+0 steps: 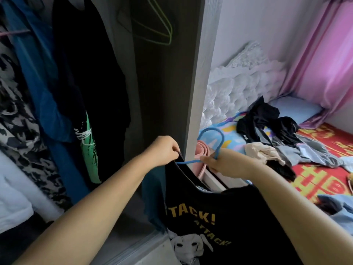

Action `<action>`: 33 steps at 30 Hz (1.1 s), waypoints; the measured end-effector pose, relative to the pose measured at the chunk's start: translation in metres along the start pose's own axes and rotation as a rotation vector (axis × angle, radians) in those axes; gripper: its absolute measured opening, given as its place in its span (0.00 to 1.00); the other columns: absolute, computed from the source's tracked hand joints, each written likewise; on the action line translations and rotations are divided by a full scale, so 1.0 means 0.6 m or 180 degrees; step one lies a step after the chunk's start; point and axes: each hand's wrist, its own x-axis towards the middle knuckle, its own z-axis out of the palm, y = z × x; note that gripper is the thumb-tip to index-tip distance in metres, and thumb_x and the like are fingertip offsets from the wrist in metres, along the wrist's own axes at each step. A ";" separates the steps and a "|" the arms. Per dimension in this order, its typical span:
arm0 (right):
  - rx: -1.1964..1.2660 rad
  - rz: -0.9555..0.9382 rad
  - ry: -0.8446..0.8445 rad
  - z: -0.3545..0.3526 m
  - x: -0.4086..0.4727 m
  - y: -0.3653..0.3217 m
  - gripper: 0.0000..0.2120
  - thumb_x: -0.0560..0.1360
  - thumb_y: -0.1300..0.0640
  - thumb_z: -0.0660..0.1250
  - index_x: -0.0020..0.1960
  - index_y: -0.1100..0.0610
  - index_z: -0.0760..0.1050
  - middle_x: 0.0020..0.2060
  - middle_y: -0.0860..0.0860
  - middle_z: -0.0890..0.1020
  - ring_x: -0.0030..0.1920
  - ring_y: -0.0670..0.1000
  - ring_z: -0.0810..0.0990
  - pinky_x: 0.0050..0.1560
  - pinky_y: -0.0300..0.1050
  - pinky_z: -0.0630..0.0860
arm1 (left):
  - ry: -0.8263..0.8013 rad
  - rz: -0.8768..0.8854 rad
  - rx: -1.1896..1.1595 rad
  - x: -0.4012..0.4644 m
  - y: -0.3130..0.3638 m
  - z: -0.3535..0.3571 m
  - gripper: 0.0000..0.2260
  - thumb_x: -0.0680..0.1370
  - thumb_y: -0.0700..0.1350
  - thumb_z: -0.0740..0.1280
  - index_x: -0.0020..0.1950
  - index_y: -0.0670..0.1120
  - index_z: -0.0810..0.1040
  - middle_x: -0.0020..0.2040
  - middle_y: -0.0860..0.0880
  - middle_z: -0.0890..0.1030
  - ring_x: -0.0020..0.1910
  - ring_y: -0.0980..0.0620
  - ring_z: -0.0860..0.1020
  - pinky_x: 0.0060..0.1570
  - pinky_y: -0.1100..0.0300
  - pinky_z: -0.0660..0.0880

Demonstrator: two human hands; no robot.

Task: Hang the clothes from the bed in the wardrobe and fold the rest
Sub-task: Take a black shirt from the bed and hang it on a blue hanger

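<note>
Between the hands hangs the black T-shirt: left hand pinches its collar, right hand grips the blue hanger. Beyond the right hand, clothes are still heaped on the bed.

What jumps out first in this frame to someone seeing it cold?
Front and centre, the two hands: the left hand pinches the collar of a black T-shirt with yellow lettering, and the right hand grips a blue hanger at the neck opening. Left of them the open wardrobe holds dark hanging clothes. To the right, clothes lie heaped on the bed.
</note>
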 end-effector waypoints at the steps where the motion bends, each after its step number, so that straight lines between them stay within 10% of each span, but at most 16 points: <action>1: 0.0010 0.0037 -0.0037 0.002 0.006 0.001 0.24 0.82 0.49 0.56 0.28 0.55 0.63 0.14 0.45 0.67 0.20 0.44 0.66 0.26 0.33 0.63 | -0.0137 -0.0032 -0.0139 0.000 -0.001 0.005 0.10 0.74 0.39 0.65 0.49 0.46 0.85 0.42 0.49 0.82 0.41 0.52 0.79 0.39 0.63 0.73; 6: 0.0716 0.0305 -0.0032 -0.050 0.004 0.021 0.20 0.80 0.47 0.60 0.33 0.55 0.77 0.18 0.46 0.62 0.18 0.45 0.60 0.21 0.36 0.59 | -0.0222 0.0407 0.0335 0.002 -0.032 -0.012 0.17 0.76 0.59 0.65 0.62 0.55 0.76 0.58 0.54 0.70 0.59 0.57 0.64 0.64 0.55 0.62; 11: 0.0894 -0.0339 -0.0152 -0.083 -0.001 0.004 0.09 0.78 0.54 0.65 0.45 0.56 0.82 0.32 0.51 0.79 0.27 0.46 0.73 0.29 0.37 0.70 | 0.0236 0.1053 -0.0419 -0.003 0.006 0.007 0.12 0.79 0.53 0.63 0.37 0.50 0.73 0.30 0.54 0.71 0.32 0.55 0.70 0.37 0.52 0.69; 15: 0.0533 -0.0322 0.0037 -0.138 -0.049 0.079 0.13 0.78 0.53 0.64 0.62 0.51 0.76 0.54 0.42 0.82 0.54 0.43 0.80 0.58 0.37 0.74 | 0.0825 0.0996 -0.0615 -0.001 -0.039 -0.022 0.15 0.80 0.54 0.62 0.34 0.52 0.71 0.28 0.51 0.70 0.30 0.51 0.70 0.37 0.49 0.70; 20: -0.0746 -0.0129 0.0440 -0.106 -0.075 0.168 0.18 0.79 0.47 0.57 0.42 0.61 0.72 0.31 0.47 0.72 0.34 0.44 0.72 0.38 0.38 0.66 | 0.1250 0.0715 -0.0773 0.008 -0.069 -0.062 0.17 0.79 0.55 0.61 0.32 0.50 0.71 0.26 0.50 0.66 0.26 0.54 0.65 0.33 0.53 0.65; 25: -0.1433 -0.0305 0.0981 -0.087 -0.053 0.161 0.19 0.80 0.44 0.52 0.44 0.59 0.69 0.33 0.56 0.76 0.38 0.59 0.77 0.41 0.53 0.71 | 0.1234 0.0789 -0.0690 0.013 -0.056 -0.068 0.17 0.80 0.54 0.61 0.32 0.50 0.71 0.26 0.50 0.65 0.27 0.53 0.64 0.34 0.48 0.69; 33: -0.1886 -0.0662 0.1448 -0.069 -0.056 0.094 0.14 0.81 0.46 0.51 0.43 0.54 0.61 0.37 0.56 0.80 0.41 0.62 0.79 0.37 0.49 0.66 | 0.1422 0.0865 -0.0699 -0.001 -0.068 -0.094 0.17 0.78 0.57 0.59 0.33 0.50 0.71 0.24 0.52 0.64 0.25 0.53 0.64 0.30 0.54 0.65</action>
